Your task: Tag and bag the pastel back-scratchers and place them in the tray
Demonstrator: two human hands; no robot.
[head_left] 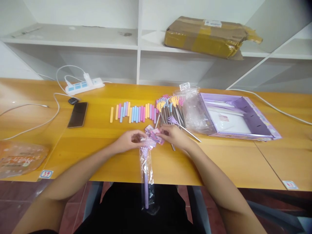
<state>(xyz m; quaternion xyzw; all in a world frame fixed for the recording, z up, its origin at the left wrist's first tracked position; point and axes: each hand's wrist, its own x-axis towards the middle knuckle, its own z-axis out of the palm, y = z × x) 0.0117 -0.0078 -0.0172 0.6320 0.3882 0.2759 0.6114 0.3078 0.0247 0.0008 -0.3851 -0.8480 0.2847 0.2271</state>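
Nearest, a purple scratcher (pixel 146 187) in a clear sleeve (pixel 150 162) reaches past the near edge of the table (pixel 236 159). At the sleeve's far end, the left hand (pixel 129 141) pinches its top; just right, the right hand (pixel 177 136) has thumb and fingers together on small pink cards (pixel 158 137). Farther, coloured sticks (pixel 136 114) lie left of bunched scratchers (pixel 174 101), with clear bags (pixel 196 112) and a purple box (pixel 255 112) to the right.

From afar I see 2 bare forearms (pixel 94 161) angled inward, left hand (pixel 129 141) and right hand (pixel 175 135) close, fingers (pixel 163 130) curled.
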